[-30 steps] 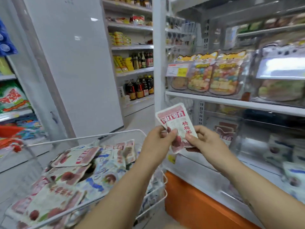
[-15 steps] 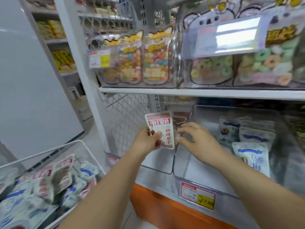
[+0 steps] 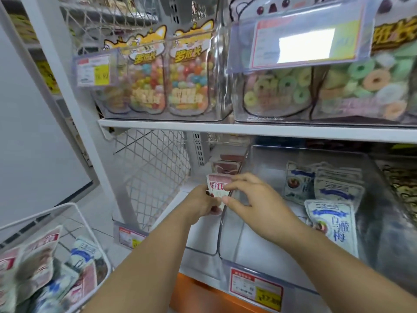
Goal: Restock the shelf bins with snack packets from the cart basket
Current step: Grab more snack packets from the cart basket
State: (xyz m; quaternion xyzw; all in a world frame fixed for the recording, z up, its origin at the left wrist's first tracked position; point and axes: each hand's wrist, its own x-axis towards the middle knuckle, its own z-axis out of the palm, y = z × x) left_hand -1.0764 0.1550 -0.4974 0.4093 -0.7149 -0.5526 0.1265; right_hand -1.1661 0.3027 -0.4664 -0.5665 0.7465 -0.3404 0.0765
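Red-and-white packet (image 3: 217,188) I pinch upright with left hand (image 3: 200,205) and right hand (image 3: 255,197), the matching row (image 3: 226,166) standing just farther in the bin (image 3: 203,250).

The snack packet (image 3: 216,187) is white with a red band. The bin packets (image 3: 331,220) at right are white with blue banners. Far candy bags (image 3: 189,82) hold mixed bright colours; the shelf base (image 3: 198,297) is orange.

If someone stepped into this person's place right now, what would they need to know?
Left hand and right hand both grip one red-and-white snack packet, upright over the left clear plastic bin, before matching packets at its back.
Not yet released.
Left: the white wire cart basket holds many more packets, red and blue.
Blue-and-white packets stand in the next bin.
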